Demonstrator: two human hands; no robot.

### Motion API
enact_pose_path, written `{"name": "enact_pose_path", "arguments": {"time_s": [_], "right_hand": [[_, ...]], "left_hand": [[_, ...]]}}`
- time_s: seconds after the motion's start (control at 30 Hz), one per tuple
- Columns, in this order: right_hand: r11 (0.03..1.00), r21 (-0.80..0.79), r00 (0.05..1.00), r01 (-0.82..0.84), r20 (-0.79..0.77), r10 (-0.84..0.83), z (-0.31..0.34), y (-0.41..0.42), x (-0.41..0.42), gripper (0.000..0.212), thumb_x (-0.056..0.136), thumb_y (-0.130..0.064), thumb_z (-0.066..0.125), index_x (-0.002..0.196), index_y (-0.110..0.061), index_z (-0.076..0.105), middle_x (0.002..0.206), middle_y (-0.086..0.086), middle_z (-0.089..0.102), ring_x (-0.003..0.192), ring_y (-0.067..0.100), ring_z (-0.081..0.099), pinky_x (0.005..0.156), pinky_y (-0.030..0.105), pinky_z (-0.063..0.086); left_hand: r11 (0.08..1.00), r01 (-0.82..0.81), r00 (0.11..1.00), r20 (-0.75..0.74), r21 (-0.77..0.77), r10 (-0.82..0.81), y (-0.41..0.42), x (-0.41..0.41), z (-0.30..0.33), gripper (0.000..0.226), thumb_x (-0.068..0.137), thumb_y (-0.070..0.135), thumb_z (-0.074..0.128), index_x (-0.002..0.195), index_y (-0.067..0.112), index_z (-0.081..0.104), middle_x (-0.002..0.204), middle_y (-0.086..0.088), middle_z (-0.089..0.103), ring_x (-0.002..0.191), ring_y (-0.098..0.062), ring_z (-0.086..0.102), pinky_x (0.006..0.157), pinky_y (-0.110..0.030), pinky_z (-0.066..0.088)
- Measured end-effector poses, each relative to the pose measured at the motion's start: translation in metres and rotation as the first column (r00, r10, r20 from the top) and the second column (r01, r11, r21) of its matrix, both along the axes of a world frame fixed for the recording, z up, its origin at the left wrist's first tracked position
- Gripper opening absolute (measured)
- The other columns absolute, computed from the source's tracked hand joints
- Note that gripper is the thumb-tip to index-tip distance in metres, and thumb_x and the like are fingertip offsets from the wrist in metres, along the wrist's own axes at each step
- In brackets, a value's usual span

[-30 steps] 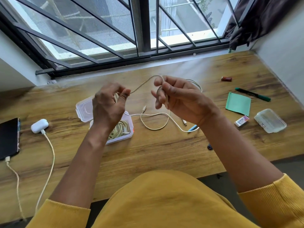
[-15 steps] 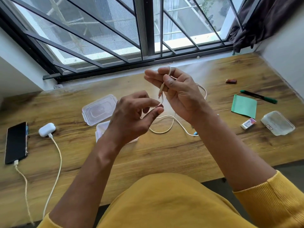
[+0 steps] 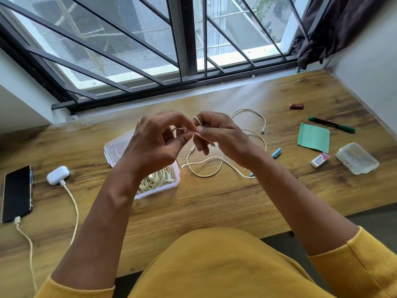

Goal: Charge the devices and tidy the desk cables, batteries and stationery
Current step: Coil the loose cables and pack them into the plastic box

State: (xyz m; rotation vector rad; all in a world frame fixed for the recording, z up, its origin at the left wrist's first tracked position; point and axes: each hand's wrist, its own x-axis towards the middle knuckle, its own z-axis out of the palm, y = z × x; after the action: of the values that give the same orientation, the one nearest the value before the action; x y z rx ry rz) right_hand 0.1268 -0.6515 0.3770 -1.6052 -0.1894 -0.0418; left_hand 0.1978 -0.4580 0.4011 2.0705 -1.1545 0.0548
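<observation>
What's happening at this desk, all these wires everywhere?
A person is tidying. Both hands, left hand and right hand, hold a white cable above the desk, looping it up. A clear box already holds coiled cables. A phone and an earbuds case sit plugged in.

We note the desk (image 3: 214, 203) as matt wood-grain, knots visible. On it, left of centre, the clear plastic box (image 3: 171, 183) looks glossy; the earbud case (image 3: 58, 174) further left is smooth white plastic, and the phone (image 3: 16, 193) beside it has a glossy black face. At the desk's right, the green paper (image 3: 313, 137) is matt. Our sleeves (image 3: 365, 267) are ribbed yellow cloth.
</observation>
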Motion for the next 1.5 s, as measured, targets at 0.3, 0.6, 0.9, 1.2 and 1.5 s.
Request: {"name": "enact_pose_path", "arguments": {"time_s": [0.3,0.6,0.9,1.2,1.5], "right_hand": [[0.999,-0.006,0.991,-0.045,-0.124,0.044,0.007,-0.001,-0.01,0.035,0.113,-0.013,0.04,0.091,0.003,0.062,0.061,-0.004,0.035,0.054,0.009,0.032,0.052,0.02,0.028],[0.965,0.007,0.936,-0.263,-0.238,0.257,0.015,-0.012,-0.013,0.037,0.114,-0.021,0.04,0.091,0.001,0.059,0.06,-0.003,0.03,0.051,0.009,0.025,0.047,0.018,0.024],[0.971,0.214,0.966,-0.106,-0.208,0.152,0.013,-0.011,-0.012,0.034,0.113,-0.017,0.036,0.093,-0.005,0.06,0.065,0.001,0.032,0.057,0.015,0.028,0.052,0.025,0.027],[0.944,0.329,0.989,-0.031,-0.125,0.077,0.018,-0.008,-0.006,0.036,0.111,-0.016,0.028,0.095,-0.008,0.059,0.061,-0.002,0.039,0.056,0.016,0.037,0.075,0.047,0.029],[0.836,0.549,0.999,-0.004,-0.041,0.032,0.021,-0.01,0.007,0.027,0.112,-0.007,0.03,0.128,0.003,0.049,0.083,0.005,0.063,0.087,0.025,0.068,0.091,0.037,0.054]], "left_hand": [[0.996,-0.077,0.995,-0.074,-0.035,0.074,0.002,0.009,-0.002,0.01,0.096,0.019,0.078,0.102,0.023,0.073,0.089,0.008,0.066,0.044,-0.016,0.05,0.043,-0.027,0.036],[0.992,-0.034,0.993,-0.113,-0.119,0.021,-0.007,0.012,-0.013,0.01,0.098,0.013,0.076,0.104,0.019,0.074,0.078,0.015,0.065,0.046,-0.014,0.044,0.046,-0.025,0.032],[0.967,-0.131,0.981,-0.171,-0.219,0.094,-0.01,0.016,-0.019,0.011,0.101,0.016,0.072,0.108,0.024,0.075,0.085,0.003,0.071,0.05,-0.013,0.045,0.048,-0.023,0.035],[0.919,-0.287,0.927,-0.321,-0.27,0.195,-0.016,-0.003,-0.045,0.018,0.104,0.034,0.069,0.099,0.02,0.079,0.067,0.004,0.069,0.052,-0.017,0.056,0.053,-0.026,0.041],[0.945,-0.252,0.916,-0.366,-0.208,0.164,-0.027,-0.031,-0.053,0.017,0.107,0.03,0.063,0.11,0.022,0.078,0.061,0.0,0.067,0.051,-0.006,0.058,0.054,-0.021,0.044]]}}
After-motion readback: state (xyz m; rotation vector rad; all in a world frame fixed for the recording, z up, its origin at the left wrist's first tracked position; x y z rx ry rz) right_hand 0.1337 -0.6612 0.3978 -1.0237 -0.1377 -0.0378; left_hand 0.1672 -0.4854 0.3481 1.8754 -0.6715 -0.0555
